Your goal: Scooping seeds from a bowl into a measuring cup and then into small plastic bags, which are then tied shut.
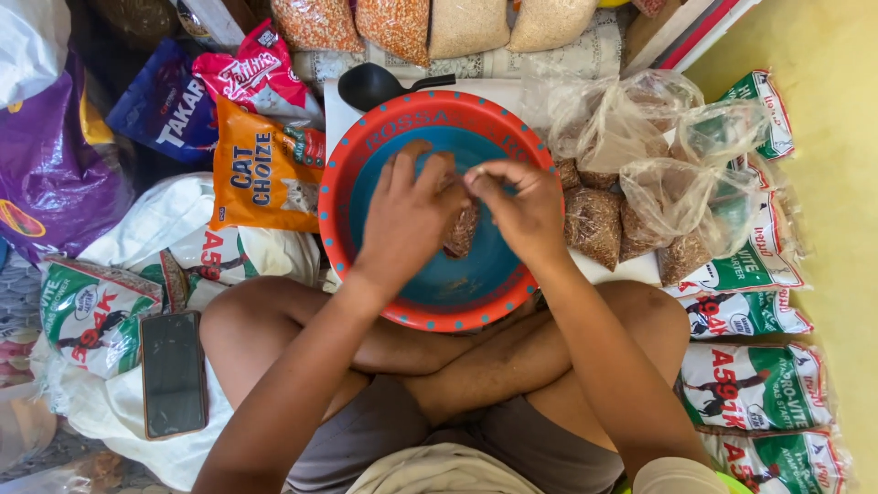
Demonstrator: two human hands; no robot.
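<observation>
I sit cross-legged with a round bowl (pixel 366 155), red-rimmed with a blue inside, in front of my knees. Both hands are over it. My left hand (pixel 407 215) and my right hand (pixel 517 206) together grip a small clear plastic bag of brown grain (pixel 462 229), which hangs between them. My right hand's fingers pinch the bag's top. A black scoop (pixel 370 84) lies just beyond the bowl's far rim.
Several small filled clear bags (pixel 594 224) lie right of the bowl, with printed feed sacks (pixel 754 384) along the yellow wall. An orange pet-food packet (pixel 265 174), other coloured packets and sacks lie left. A dark phone (pixel 172 373) rests by my left knee.
</observation>
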